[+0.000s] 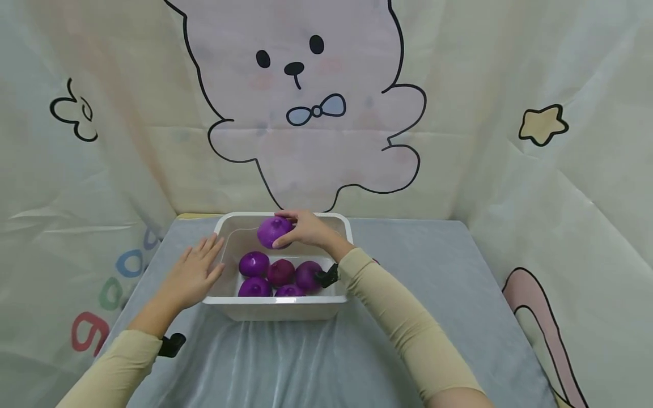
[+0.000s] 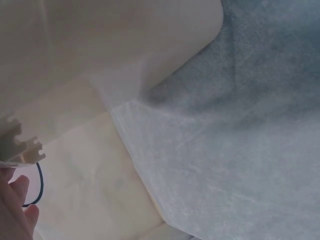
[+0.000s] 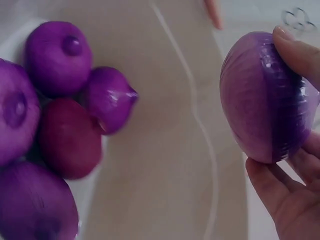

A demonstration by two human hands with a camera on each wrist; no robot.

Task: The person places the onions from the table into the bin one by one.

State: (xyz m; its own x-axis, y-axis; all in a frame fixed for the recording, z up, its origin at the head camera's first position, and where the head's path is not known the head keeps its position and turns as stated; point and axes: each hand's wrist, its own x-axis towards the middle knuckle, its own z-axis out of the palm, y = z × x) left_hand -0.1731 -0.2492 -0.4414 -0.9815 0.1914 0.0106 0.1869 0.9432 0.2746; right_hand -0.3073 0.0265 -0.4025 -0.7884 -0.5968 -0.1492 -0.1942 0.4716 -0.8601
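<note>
My right hand (image 1: 310, 231) holds a glossy purple onion (image 1: 271, 232) over the far part of a white plastic bin (image 1: 280, 301). In the right wrist view, thumb and fingers grip this onion (image 3: 262, 100) from opposite sides, and its skin shows a lighter and a darker half. Several more purple onions (image 1: 253, 264) lie together in the near half of the bin; a redder one (image 3: 70, 139) sits among them. At the bin's left rim is my left hand (image 1: 190, 276), fingers straight and spread, holding nothing. Only some of its fingertips (image 2: 20, 186) show in the left wrist view.
The bin stands near the back of a table under a grey-blue cloth (image 1: 408, 249). Behind and at both sides hang pale curtains (image 1: 484, 68) with cartoon drawings. Each wrist wears a black device (image 1: 172, 344).
</note>
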